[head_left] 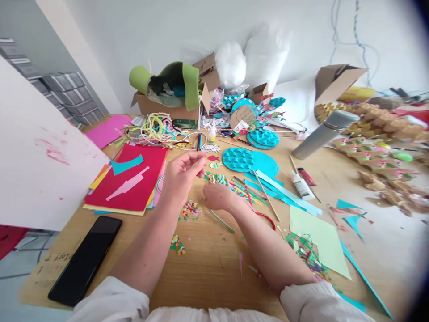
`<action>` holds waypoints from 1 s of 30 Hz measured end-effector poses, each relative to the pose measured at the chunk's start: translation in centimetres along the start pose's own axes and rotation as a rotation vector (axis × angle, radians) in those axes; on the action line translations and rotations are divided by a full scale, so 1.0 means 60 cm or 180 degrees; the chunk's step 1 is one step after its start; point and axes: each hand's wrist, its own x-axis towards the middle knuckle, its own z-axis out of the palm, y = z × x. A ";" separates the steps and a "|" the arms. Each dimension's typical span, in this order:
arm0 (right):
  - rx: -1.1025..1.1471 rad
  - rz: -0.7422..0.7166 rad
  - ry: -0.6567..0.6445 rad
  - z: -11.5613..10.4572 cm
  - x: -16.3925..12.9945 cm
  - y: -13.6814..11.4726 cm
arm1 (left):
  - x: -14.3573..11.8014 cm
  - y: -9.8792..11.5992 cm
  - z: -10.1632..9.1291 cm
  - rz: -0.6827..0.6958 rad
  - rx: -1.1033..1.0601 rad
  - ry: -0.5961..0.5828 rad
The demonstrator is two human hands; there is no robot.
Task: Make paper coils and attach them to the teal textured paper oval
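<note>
At the centre of the frame, the left hand point(184, 171) has thumb and fingertips pinched narrowly together; whether anything sits between them I cannot tell. Just to its lower right, the right hand point(219, 197) is bent over, its fingers hidden, so its grip cannot be told. The curled paper point(219, 179) shows just above the right hand, right of the left fingertips. Colourful paper strips point(250, 195) lie to the right of the right hand; confetti point(191, 210) lies below, between the forearms.
</note>
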 end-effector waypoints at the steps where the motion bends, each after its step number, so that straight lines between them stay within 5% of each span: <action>1: 0.0070 0.0012 0.0093 -0.008 -0.004 0.005 | 0.000 0.001 0.000 -0.0004 -0.0013 0.0026; 9: 0.0787 0.0849 0.0981 -0.076 -0.076 0.121 | -0.003 0.004 -0.001 0.0039 -0.0048 -0.0074; 16: 0.0725 0.1740 0.1343 -0.077 -0.119 0.206 | -0.005 0.003 0.003 -0.0046 0.0026 -0.0108; 26: 0.0392 0.2470 0.0358 -0.006 -0.066 0.260 | -0.005 0.005 0.001 -0.0069 0.0035 -0.0143; 30: 0.0334 0.2454 0.0283 -0.011 -0.074 0.262 | -0.002 0.000 -0.002 -0.0078 0.0101 -0.0201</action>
